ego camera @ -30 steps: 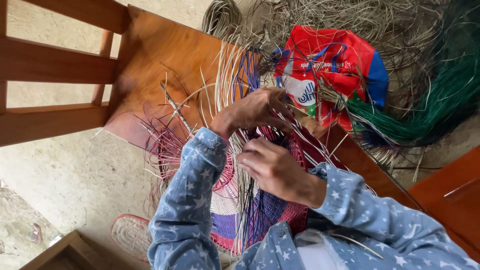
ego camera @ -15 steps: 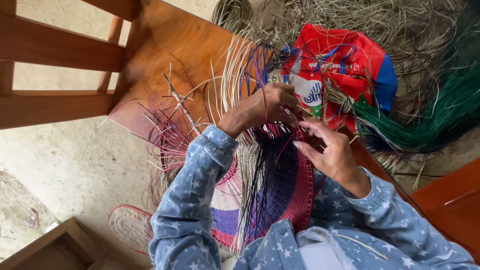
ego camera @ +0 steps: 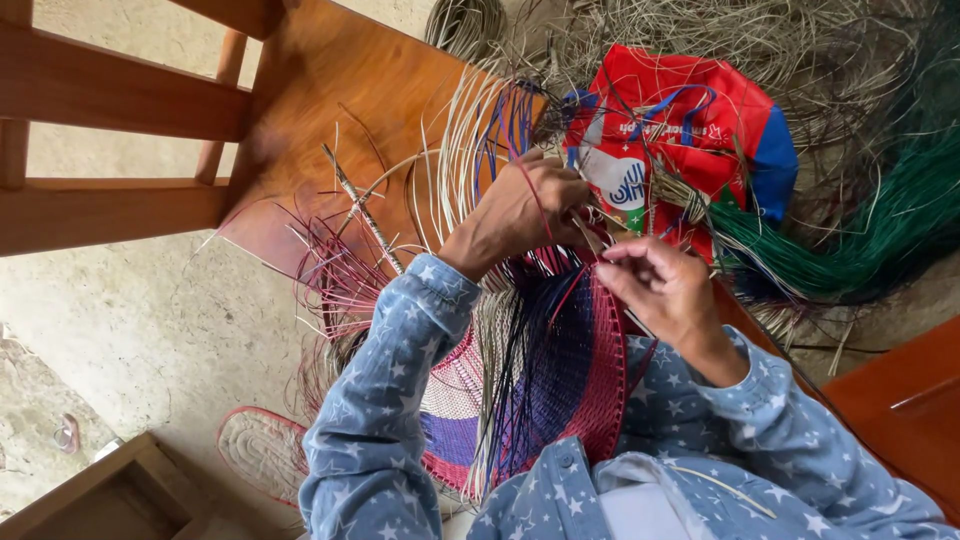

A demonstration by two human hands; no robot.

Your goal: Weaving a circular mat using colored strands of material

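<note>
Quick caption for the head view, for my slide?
Left hand and right hand work strands on a red-and-purple woven basket, beside a red bag and green strands.

1. Left hand [ego camera: 525, 210] is curled, knuckles up, fingers closed into a grip.
2. Right hand [ego camera: 665, 290] sits just beside it, fingertips [ego camera: 612, 272] pinched and pointing toward the left.
3. Both forearms, in blue starred sleeves, angle up and inward, elbows bent.

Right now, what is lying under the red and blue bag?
Under the red and blue bag lie loose pale straw strands and a bundle of green strands at its right edge. What lies beneath its middle is hidden by the bag.
</note>
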